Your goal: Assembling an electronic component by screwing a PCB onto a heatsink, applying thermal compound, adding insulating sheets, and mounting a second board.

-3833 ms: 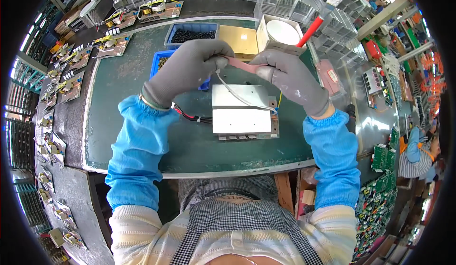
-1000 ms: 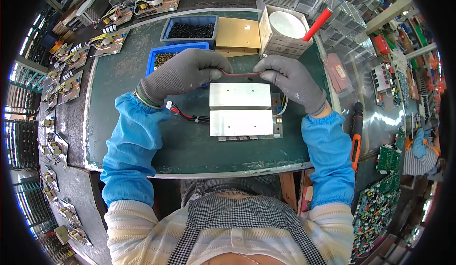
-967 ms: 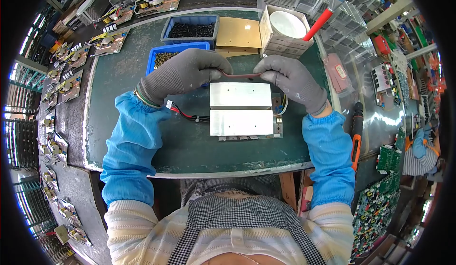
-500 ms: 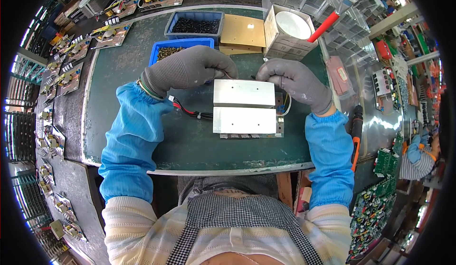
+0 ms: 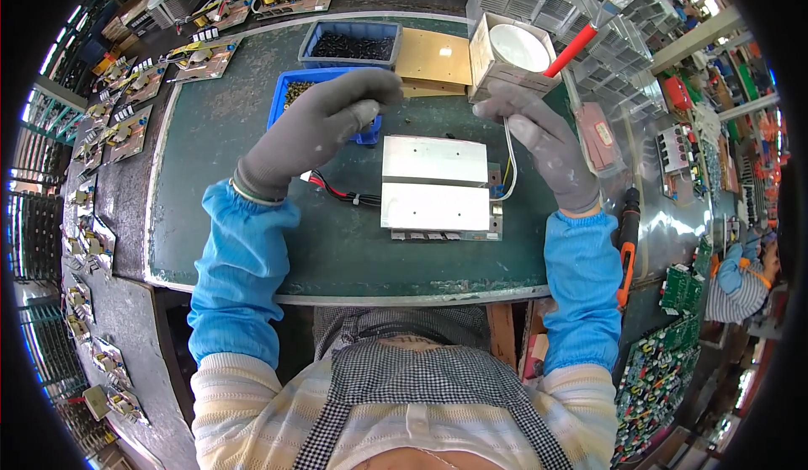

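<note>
Two pale metal heatsink blocks (image 5: pixel 434 206) lie side by side on a circuit board (image 5: pixel 495 217) in the middle of the green bench. My left hand (image 5: pixel 316 133), in a grey glove, hovers beyond their left side near the blue bin, thumb and fingers apart with nothing seen between them. At the right, my gloved right hand (image 5: pixel 543 138) is raised over the board's far corner. A white wire (image 5: pixel 510 163) runs from the board up between its thumb and fingers. Red and black leads (image 5: pixel 341 192) with a white connector stick out at the left of the board.
Brass-coloured small parts fill a blue bin (image 5: pixel 276 104); black ones lie in a grey-blue bin (image 5: pixel 397 49). Beside these are tan sheets (image 5: pixel 435 53) and a box (image 5: pixel 497 83) holding a white round container and a red-handled brush (image 5: pixel 574 49). An orange-black screwdriver (image 5: pixel 629 243) lies at right.
Both hands have moved away from the far edge of the heatsink blocks and apart. The white wire, curved low beside the board before, now stretches up to my right hand.
</note>
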Tool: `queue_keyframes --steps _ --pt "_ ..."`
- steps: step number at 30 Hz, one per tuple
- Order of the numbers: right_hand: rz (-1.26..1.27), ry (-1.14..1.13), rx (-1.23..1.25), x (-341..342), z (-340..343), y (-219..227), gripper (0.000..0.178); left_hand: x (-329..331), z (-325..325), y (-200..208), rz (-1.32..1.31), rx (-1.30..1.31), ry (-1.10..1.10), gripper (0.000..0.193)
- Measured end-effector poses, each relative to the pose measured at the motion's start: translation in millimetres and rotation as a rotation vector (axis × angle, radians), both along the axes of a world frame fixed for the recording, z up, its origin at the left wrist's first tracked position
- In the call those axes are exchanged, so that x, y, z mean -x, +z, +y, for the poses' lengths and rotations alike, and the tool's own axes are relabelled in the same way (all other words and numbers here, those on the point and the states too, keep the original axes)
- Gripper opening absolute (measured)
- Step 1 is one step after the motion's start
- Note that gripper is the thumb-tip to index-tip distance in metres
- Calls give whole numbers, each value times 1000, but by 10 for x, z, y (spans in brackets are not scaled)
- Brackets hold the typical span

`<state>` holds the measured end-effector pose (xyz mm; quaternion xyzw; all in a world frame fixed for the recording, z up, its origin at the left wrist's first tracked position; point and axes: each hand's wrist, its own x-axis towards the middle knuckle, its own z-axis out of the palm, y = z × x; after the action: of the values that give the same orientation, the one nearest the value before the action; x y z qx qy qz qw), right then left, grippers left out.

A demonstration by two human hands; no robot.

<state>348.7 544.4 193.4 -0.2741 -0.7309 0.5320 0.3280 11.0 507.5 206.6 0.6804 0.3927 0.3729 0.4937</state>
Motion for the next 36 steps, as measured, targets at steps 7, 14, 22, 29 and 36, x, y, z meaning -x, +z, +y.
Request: queue_keyframes --steps 7,14,22,29,36 --pt "-138 -5 -117 169 -234 -140 90 -197 -211 -52 229 -48 7 64" --pt "-78 -46 -100 221 -311 -125 87 -206 -229 -104 191 -84 6 49" --pt "-107 -59 -120 205 -307 -116 87 -212 -213 -84 190 -65 -10 47" --pt "-107 -71 -246 230 -294 -167 88 -211 -224 -117 170 -78 -2 49" --pt "-80 0 -183 436 -332 -111 85 -300 -110 -174 205 -210 -48 53"
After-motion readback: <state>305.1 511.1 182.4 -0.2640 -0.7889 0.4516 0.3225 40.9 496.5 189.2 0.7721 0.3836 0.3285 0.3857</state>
